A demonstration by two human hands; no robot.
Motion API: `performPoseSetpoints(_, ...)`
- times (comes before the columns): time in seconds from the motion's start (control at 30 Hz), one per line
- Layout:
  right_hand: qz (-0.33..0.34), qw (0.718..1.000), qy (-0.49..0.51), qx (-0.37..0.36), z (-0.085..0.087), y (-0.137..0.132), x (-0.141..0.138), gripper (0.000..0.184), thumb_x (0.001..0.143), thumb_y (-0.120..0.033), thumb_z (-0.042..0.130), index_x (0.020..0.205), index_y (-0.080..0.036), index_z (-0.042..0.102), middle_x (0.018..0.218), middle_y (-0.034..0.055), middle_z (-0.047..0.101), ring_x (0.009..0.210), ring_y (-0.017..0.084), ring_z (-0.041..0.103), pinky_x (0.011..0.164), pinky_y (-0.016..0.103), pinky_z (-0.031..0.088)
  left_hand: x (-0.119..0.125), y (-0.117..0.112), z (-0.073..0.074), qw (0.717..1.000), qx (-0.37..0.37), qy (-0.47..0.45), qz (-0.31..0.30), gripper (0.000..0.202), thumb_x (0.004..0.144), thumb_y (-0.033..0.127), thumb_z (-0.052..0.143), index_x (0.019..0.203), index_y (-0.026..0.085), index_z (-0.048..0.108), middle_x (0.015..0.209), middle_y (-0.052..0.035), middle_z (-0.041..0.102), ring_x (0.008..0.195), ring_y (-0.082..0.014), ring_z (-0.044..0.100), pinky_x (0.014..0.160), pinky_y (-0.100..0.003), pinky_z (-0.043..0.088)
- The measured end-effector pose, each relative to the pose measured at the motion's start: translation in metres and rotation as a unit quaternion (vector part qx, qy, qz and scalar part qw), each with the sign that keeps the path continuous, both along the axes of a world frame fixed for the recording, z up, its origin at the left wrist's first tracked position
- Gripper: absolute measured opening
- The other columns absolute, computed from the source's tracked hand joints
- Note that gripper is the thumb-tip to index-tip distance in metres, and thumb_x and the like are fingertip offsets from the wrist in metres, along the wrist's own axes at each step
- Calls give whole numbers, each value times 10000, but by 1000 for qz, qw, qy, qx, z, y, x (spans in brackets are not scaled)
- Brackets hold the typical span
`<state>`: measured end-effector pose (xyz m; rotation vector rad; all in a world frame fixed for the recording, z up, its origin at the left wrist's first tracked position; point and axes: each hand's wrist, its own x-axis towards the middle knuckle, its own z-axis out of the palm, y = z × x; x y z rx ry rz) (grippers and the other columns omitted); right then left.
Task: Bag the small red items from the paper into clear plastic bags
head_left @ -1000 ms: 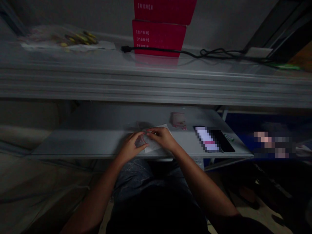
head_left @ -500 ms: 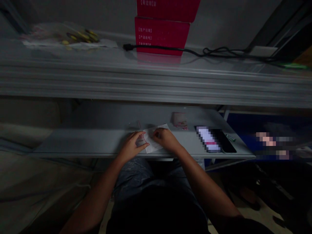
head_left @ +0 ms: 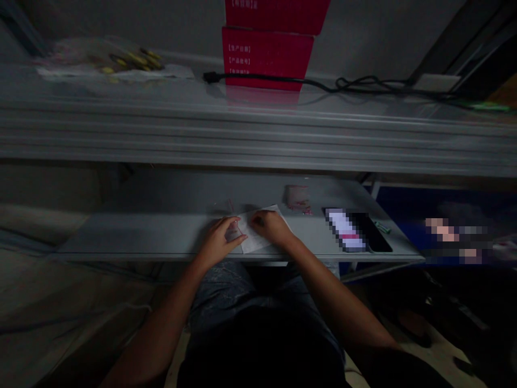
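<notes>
Near the table's front edge, my left hand (head_left: 218, 243) has its thumb and fingers around the edge of a small clear plastic zip bag (head_left: 234, 230) with a red line along its mouth. Just right of it, a sheet of white paper (head_left: 251, 243) lies at a slant on the tabletop. Over that sheet is my right hand (head_left: 275, 227), its fingers curled together in a pinch. Whatever is between those fingertips is too dark and small to name. Behind the right hand lies a stack of small clear bags (head_left: 298, 197) with red edges.
To the right, a lit phone (head_left: 345, 230) and a dark flat case (head_left: 374, 234) lie on the grey table (head_left: 141, 215). Above the table runs a grey shelf (head_left: 161, 134) bearing red boxes (head_left: 266, 56), a black cable (head_left: 283, 81) and a bag with yellow-and-black pieces (head_left: 137, 59).
My right hand has shifted very slightly left over the paper. My left hand stays at the clear bag, and the view has moved a little.
</notes>
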<state>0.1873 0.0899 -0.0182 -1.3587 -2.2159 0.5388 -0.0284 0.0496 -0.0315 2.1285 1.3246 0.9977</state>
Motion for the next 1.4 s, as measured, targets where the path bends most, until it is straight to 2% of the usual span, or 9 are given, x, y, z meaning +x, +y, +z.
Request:
performPoseSetpoints(0.23,-10,983,180,-22,11,-6,4,151,890,-208,599,917,-133,727,858,54,743,710,142,636,660,232,444,0,1,-2,1000,5,-6,-9,433,861,382,728,1249,241,597,1183,-80,680,1081,-250,641,962,-411,509)
performPoseSetpoints(0.4,104,955,249,-124,25,-14,-11,219,912,-276,587,1056,-164,708,975,43,739,616,95,614,579,208,478,-1,0,-3,1000,-7,-23,0,393,882,394,691,1229,228,609,1189,-95,685,1096,-266,646,979,-428,503)
performPoseSetpoints(0.57,64,942,308,-116,33,-21,5,224,893,-309,593,1012,-143,684,963,62,707,585,90,592,532,214,486,-3,-5,0,991,-45,-125,2,366,988,427,510,1280,214,571,1151,-92,708,1099,-237,663,1008,-397,493)
performPoseSetpoints(0.77,69,933,312,-166,13,-65,36,186,913,-329,596,939,-162,676,878,42,666,662,117,587,570,226,488,16,-22,9,920,-139,-366,27,513,1034,560,265,1208,181,564,1040,-111,758,979,-247,731,891,-403,571)
performPoseSetpoints(0.9,48,896,371,-237,-7,-94,41,301,911,-473,629,946,-176,656,820,27,666,550,102,534,482,215,432,41,-40,8,862,-224,-453,31,501,1010,562,326,1058,165,628,940,-112,779,924,-281,751,826,-432,600)
performPoseSetpoints(0.97,31,884,392,-253,-11,-102,40,350,917,-527,613,919,-179,648,733,2,636,489,92,487,454,214,394,52,-48,4,867,-231,-441,32,489,1001,554,373,979,167,672,907,-105,784,904,-278,752,857,-435,595)
performPoseSetpoints(1.1,24,889,407,-209,-8,-108,40,399,954,-545,558,834,-177,655,620,-24,539,497,100,460,471,220,357,67,-62,4,914,-195,-354,30,495,1019,515,367,971,187,735,999,-88,783,977,-265,731,973,-427,550)
performPoseSetpoints(1.23,20,902,402,-156,-6,-109,42,347,922,-525,622,872,-186,669,713,2,598,599,126,513,559,242,418,75,-72,11,943,-176,-281,16,548,1041,496,276,1001,222,748,1058,-71,773,1052,-263,705,998,-405,540)
performPoseSetpoints(1.4,21,916,385,-110,-10,-107,43,304,949,-465,599,850,-185,663,793,27,638,745,161,586,708,283,478,74,-75,7,948,-172,-268,-11,549,1046,508,265,1072,222,733,1113,-76,759,1093,-261,685,1021,-406,520)
